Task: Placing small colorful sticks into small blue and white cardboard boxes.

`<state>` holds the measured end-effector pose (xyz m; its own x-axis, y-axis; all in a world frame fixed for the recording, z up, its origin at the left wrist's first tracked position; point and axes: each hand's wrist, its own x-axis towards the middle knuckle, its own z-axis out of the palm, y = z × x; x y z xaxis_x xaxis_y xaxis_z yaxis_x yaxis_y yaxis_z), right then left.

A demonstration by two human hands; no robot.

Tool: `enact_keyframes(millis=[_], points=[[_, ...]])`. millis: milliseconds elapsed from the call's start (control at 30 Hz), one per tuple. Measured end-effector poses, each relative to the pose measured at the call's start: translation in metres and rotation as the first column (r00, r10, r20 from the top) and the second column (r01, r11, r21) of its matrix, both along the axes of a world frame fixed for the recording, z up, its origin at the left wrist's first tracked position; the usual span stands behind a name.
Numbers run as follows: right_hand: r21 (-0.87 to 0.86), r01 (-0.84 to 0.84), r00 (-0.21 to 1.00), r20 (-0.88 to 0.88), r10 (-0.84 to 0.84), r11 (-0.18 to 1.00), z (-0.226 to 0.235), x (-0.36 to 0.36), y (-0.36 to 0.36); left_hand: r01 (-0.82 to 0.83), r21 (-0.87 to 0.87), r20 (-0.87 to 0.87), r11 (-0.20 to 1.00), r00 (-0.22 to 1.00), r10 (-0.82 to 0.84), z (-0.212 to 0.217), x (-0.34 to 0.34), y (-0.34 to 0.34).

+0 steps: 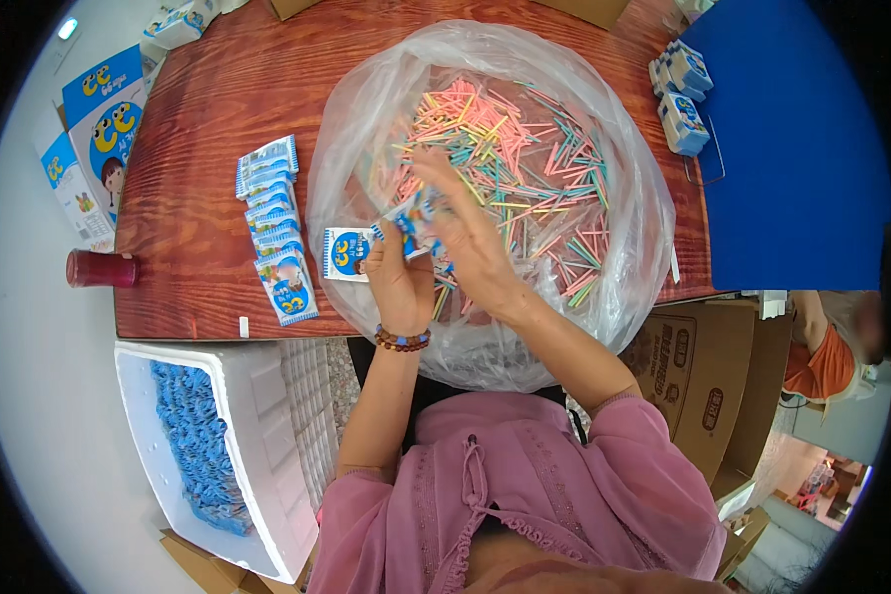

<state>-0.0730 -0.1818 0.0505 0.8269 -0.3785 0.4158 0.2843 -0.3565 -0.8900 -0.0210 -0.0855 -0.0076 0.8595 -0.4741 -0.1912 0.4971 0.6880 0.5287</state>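
My left hand [398,279] pinches a small blue-and-white sachet [418,220] over the near left edge of a clear plastic bag. Another sachet [346,253] lies flat beside that hand's fingers. My right hand [473,238] is close against the held sachet, its fingers stretched out and slightly blurred; its palm side is hidden. Beneath and beyond both hands, thin pink, yellow and teal sticks [470,117] are scattered inside the spread plastic bag [636,188]. To the left, several similar sachets [285,287] lie overlapping in a row on the table.
The reddish wooden table [198,119] carries a red jar [103,268] at its left edge. Stacked packs [683,123] stand by a blue panel [792,148] at right. A white foam box [277,445] of blue packets stands lower left, a cardboard carton [688,381] lower right. Another person [822,366] appears far right.
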Motion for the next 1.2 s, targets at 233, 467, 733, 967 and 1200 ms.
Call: enact_keyframes(millis=[233,467,733,967,1200], points=[[-0.036,0.206,0.910,-0.360,-0.205,0.978,0.010,-0.021,-0.104,0.076,-0.088,0.014,0.993,0.997,-0.075,-0.008,0.008,0.020],[-0.629,-0.071,0.749,-0.547,-0.375,0.774,-0.036,-0.023,-0.164,0.132,-0.133,-0.027,0.982,0.990,-0.137,-0.014,-0.002,0.015],[-0.538,0.079,0.720,-0.551,-0.421,0.839,-0.032,-0.036,-0.175,0.123,-0.127,-0.022,0.984,0.992,-0.127,-0.008,0.001,0.015],[0.340,0.023,0.996,-0.086,0.007,0.940,0.044,-0.014,-0.048,0.136,-0.155,-0.015,0.978,0.990,-0.140,-0.003,0.003,0.019],[-0.255,-0.093,0.992,-0.104,0.068,0.963,0.036,-0.001,-0.039,0.064,-0.093,-0.004,0.994,0.998,-0.064,0.012,0.004,0.022]])
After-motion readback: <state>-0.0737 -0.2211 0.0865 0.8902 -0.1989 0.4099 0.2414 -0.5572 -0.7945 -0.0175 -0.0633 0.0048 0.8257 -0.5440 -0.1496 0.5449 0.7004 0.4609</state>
